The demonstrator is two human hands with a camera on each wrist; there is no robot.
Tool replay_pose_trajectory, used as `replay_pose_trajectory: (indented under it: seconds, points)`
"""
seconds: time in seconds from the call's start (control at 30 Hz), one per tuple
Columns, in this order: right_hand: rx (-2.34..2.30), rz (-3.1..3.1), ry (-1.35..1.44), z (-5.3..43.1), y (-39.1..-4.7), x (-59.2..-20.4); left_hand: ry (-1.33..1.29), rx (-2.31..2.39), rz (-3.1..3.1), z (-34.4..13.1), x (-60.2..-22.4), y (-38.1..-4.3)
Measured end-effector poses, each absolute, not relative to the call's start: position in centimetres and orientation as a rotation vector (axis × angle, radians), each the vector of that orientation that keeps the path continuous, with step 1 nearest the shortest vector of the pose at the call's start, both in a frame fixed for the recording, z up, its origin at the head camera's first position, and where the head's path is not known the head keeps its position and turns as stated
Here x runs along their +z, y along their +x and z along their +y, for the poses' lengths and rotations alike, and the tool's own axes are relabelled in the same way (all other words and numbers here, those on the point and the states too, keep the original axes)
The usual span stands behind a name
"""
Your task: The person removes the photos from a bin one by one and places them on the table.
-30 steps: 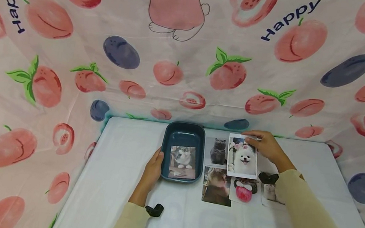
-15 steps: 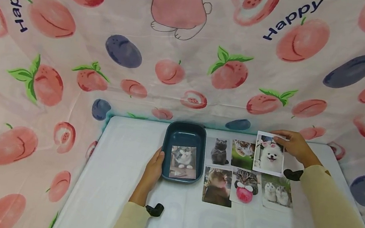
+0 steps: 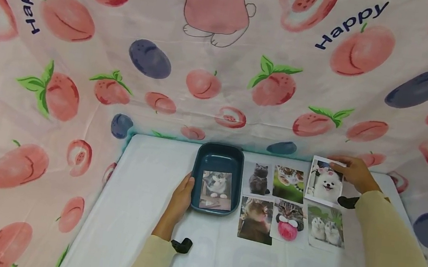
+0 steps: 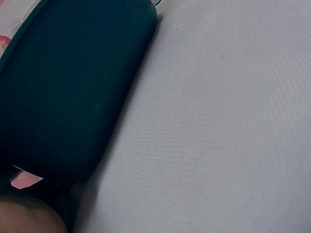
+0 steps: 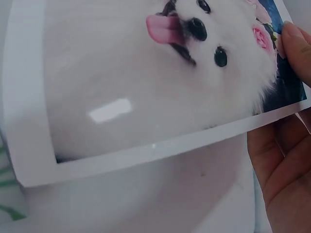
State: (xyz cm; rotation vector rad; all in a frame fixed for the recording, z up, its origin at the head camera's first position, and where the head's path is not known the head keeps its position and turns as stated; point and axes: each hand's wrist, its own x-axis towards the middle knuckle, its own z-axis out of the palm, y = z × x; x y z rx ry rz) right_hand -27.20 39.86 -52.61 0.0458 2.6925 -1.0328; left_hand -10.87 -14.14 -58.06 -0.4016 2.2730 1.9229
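My right hand (image 3: 355, 172) pinches a white-bordered photo card of a white dog (image 3: 326, 182) at its top right corner. The right wrist view shows the thumb on the card's printed face (image 5: 146, 87) and the other fingers behind it, with the card raised above the table. A dark blue-green tray (image 3: 236, 186) stands near the table's back edge. My left hand (image 3: 180, 196) holds the tray's left side; the left wrist view shows the tray's outer wall (image 4: 73, 87) and little of the hand. Inside the tray lies a photo card of a grey-and-white cat (image 3: 216, 190).
Right of the tray lie several photo cards: a grey cat (image 3: 259, 179), a tiger (image 3: 288, 184), a brown backlit animal (image 3: 256, 220), a tabby with a pink ball (image 3: 288, 220) and two small pale animals (image 3: 326, 227). A fruit-print cloth (image 3: 235, 95) hangs behind the white table (image 3: 143, 174).
My right hand has carried the dog card rightward, from over the tiger card to a place above the card of two pale animals. My left hand and the tray have stayed put.
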Motion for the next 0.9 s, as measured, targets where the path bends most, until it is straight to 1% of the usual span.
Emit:
replay_pose_trajectory:
  seconds: [0.27, 0.63, 0.9]
  points:
    - [-1.009, 2.725, 0.041, 40.4, -27.8, -54.6, -0.383, 1.941, 2.278, -14.2, -58.2, -10.8]
    - [-0.964, 2.797, -0.026, 39.5, -27.8, -55.8, -0.377, 1.956, 2.252, -14.2, -58.2, -11.0]
    - [-0.956, 2.789, -0.007, 39.0, -27.8, -56.1, -0.396, 1.945, 2.254, -14.2, -58.4, -11.0]
